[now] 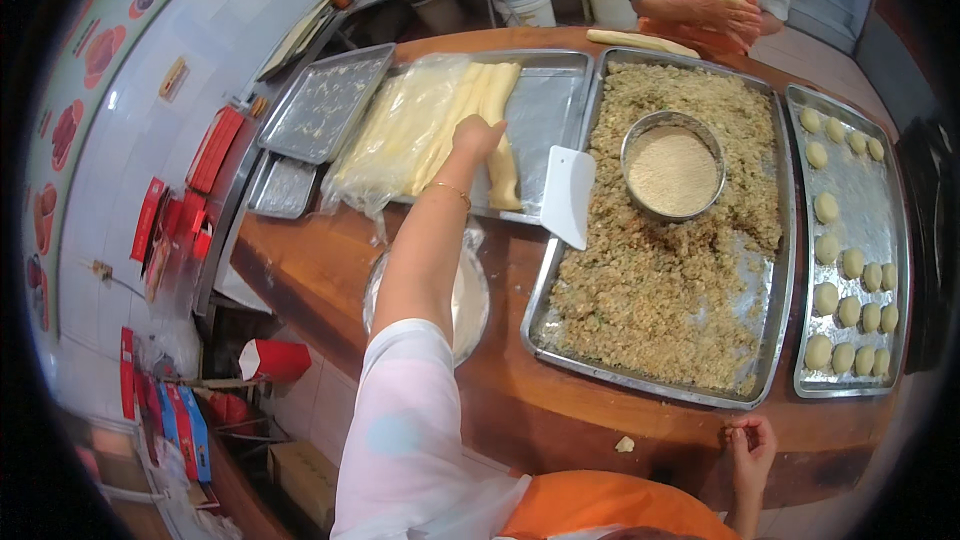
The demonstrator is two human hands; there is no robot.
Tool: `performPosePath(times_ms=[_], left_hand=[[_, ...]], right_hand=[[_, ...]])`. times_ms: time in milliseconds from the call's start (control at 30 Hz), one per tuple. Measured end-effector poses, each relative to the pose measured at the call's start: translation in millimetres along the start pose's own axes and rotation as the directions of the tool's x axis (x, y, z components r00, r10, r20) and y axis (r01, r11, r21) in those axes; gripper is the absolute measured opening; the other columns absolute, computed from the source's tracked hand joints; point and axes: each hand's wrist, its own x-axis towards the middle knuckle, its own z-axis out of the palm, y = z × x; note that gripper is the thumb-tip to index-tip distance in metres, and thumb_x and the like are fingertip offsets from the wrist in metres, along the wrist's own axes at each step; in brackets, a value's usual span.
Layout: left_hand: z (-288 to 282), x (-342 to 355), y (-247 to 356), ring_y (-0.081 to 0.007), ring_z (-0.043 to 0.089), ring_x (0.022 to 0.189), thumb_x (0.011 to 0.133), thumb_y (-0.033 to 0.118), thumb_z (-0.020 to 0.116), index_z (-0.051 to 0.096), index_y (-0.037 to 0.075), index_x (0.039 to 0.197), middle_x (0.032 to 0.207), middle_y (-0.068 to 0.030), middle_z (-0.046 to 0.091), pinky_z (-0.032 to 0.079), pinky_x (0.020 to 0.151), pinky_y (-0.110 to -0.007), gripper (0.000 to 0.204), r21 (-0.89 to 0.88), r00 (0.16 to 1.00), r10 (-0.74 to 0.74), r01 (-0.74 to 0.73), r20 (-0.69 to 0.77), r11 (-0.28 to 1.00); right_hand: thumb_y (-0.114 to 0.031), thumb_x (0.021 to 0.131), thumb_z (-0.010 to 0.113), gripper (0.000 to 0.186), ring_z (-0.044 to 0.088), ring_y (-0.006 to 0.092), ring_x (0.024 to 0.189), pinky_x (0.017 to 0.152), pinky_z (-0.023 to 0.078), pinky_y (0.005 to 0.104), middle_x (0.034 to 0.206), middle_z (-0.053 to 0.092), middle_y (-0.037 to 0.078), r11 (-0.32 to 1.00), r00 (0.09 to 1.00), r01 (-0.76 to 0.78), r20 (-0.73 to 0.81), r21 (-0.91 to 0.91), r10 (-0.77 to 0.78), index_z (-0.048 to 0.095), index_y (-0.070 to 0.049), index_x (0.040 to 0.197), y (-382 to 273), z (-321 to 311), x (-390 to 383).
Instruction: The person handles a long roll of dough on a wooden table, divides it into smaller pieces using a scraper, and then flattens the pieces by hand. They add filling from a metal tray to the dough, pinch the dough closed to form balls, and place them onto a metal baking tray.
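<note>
Long pale dough strips [502, 175] lie side by side on a metal tray [556, 90], partly under clear plastic film [385, 130]. My left hand [478, 137] reaches across and closes on the rightmost dough strip; its fingertips are partly hidden. At the table's near edge, my right hand [752, 448] has its fingers curled in; whatever they hold, if anything, cannot be made out. Under my left forearm stands a bowl [474, 305] with white powder, partly covered. A white dough scraper [568, 196] leans between the strip tray and a large tray of crumbly filling [650, 310].
A round metal bowl [672, 165] of pale crumbs sits in the filling. At right, a tray [865, 190] carries several dough balls. Across the wooden table [520, 380] a person in an orange apron [715, 15] handles dough. A small dough scrap [625, 444] lies near the front edge.
</note>
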Motion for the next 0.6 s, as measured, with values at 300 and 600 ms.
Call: performPosePath(times_ms=[300, 600], left_hand=[[41, 36, 32, -0.0393, 0.069, 0.104, 0.078, 0.037, 0.080, 0.073, -0.005, 0.104, 0.108, -0.0260, 0.071, 0.055, 0.092, -0.043, 0.051, 0.094, 0.975, -0.038, 0.060, -0.218, 0.994], [-30, 57, 18, -0.0351, 0.064, 0.102, 0.082, 0.012, 0.062, 0.055, -0.004, 0.124, 0.109, -0.0172, 0.064, 0.051, 0.096, -0.049, 0.046, -0.947, 0.962, 0.104, 0.269, 0.254, -0.173]], right_hand=[[-0.003, 0.094, 0.063, 0.006, 0.059, 0.0068, 0.079, 0.072, 0.048, 0.0203, 0.091, 0.062, 0.001, 0.991, 0.997, -0.054, -0.069, -0.121, 0.046, 0.060, -0.004, 0.099, 0, -17, -16], [0.001, 0.091, 0.064, 0.007, 0.062, 0.0093, 0.079, 0.073, 0.050, 0.0232, 0.090, 0.064, 0.003, 0.994, 0.993, -0.108, -0.059, -0.016, 0.107, 0.061, -0.003, 0.096, -13, 3, -8]])
